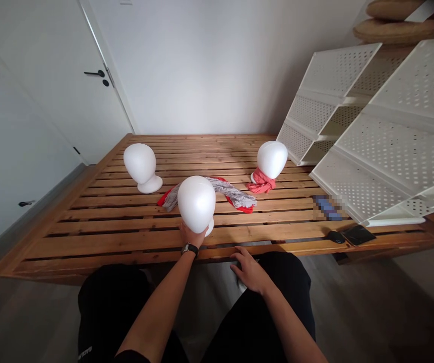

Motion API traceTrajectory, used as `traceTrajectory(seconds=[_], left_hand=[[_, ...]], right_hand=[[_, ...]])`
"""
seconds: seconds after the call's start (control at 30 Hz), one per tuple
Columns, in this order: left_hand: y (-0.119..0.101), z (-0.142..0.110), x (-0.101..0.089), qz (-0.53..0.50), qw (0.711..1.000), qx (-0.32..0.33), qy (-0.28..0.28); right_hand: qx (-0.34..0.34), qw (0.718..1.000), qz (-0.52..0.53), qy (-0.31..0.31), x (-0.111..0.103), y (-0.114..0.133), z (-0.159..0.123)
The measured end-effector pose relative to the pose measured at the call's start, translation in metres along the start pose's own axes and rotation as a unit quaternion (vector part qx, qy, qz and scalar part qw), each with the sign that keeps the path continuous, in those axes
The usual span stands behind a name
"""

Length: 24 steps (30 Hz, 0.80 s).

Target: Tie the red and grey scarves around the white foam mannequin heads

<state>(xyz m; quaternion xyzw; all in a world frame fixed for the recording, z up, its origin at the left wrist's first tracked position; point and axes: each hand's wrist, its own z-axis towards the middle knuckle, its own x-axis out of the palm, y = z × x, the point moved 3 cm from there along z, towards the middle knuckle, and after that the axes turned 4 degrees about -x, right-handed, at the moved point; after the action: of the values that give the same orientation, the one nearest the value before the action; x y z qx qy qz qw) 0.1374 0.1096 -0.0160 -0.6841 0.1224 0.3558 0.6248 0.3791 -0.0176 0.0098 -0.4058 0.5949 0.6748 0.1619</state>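
My left hand [193,236], with a watch at the wrist, is closed around the neck of a white foam mannequin head [196,203] near the front of the table; its fingers are mostly hidden under the head. Just behind that head lies a grey and red scarf [232,193], stretched out sideways. My right hand [250,269] hangs open at the table's front edge, fingers apart and holding nothing. A second, bare mannequin head [140,164] stands at the left. At the right, a third mannequin head [272,159] has a coral-red scarf [262,181] wrapped round its neck.
The table [99,229] has wooden slats with gaps between them. White perforated shelf bins [394,131] stand along its right side. A black mouse [335,237], a dark flat item [358,235] and a blurred-out object [328,207] lie at the right front.
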Motion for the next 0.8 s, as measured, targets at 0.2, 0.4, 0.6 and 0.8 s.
traceTrajectory(seconds=[0.2,0.4,0.6,0.8], left_hand=[[0.008,-0.004,0.008,-0.013,0.995,-0.049,-0.086],[0.011,-0.011,-0.010,0.028,0.998,0.014,-0.053],[0.058,0.017,-0.065,-0.008,0.999,0.053,-0.001],[0.051,0.126,-0.105,0.135,0.989,0.018,-0.061]], right_hand=[[0.009,0.999,-0.016,0.034,0.004,-0.005,0.008],[0.016,0.997,-0.016,0.069,0.003,-0.005,0.006],[0.023,0.996,-0.009,0.091,0.002,-0.008,0.002],[0.024,0.995,-0.003,0.098,0.000,-0.009,0.005]])
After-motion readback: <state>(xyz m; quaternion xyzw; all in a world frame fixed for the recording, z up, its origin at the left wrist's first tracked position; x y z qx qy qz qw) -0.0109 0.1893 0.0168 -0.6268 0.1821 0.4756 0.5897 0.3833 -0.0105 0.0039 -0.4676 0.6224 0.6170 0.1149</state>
